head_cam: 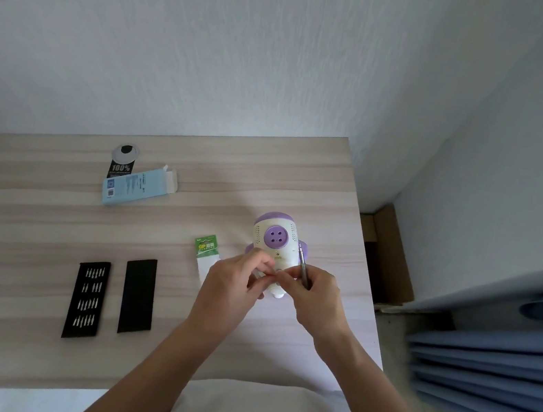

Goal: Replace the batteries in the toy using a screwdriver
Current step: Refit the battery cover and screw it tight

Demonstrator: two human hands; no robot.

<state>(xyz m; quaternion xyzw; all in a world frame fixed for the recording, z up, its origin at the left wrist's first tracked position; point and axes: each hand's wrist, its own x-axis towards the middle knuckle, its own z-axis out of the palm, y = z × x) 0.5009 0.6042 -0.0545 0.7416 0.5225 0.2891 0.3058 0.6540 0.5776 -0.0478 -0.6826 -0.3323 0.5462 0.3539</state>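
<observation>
Battery pack (207, 249) left of toy (275, 239) — hands (234, 283) with screwdriver (302, 260) cover base.

Battery pack (207, 249) lies just left of the toy (275, 239).

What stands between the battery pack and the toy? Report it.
Nothing visible does: the battery pack lies just left of the toy, with bare tabletop between them. Only the left hand, gripping the toy's near end, covers the pack's near corner. The right hand holds the screwdriver at the toy.
</observation>
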